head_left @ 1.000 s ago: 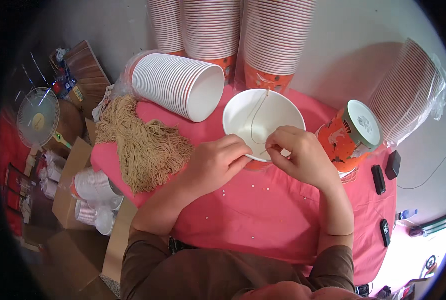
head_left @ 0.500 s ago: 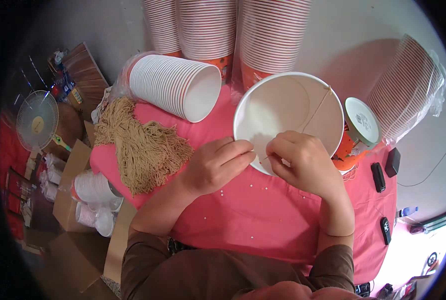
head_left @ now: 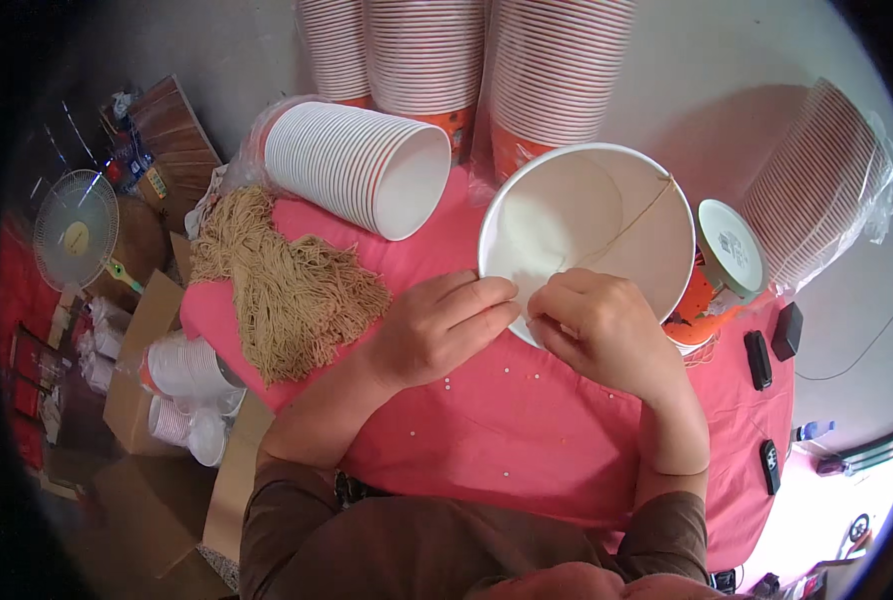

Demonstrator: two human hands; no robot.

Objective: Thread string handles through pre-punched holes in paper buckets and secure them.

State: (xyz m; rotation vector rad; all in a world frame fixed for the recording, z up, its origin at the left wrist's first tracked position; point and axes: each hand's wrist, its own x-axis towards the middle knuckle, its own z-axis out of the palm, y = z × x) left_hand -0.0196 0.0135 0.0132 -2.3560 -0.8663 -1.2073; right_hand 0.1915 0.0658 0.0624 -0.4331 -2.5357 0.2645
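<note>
A wide white paper bucket (head_left: 529,228) stands tilted on the pink-covered table, its mouth facing me. A tan cord (head_left: 622,236) is tied at the far right of its rim and runs across the opening to my right hand. My left hand (head_left: 445,325) is closed over the near left rim, thumb and fingers pinching the edge. Close beside it, at the near rim, my right hand (head_left: 595,325) has its fingers pinched together on the cord. The cord's end is hidden by the fingers.
Left of the bucket lie a bundle of tan cords (head_left: 287,290) and a sideways stack of white buckets (head_left: 352,165). Tall bucket stacks (head_left: 562,75) stand behind. An upturned orange bucket (head_left: 735,250) and black devices (head_left: 759,360) are at right. Small white bits dot the cloth.
The bucket has shifted slightly right in view. My right fingers have drawn in closer together near the rim, and the cord now looks thicker across the opening. My left hand still grips the rim.
</note>
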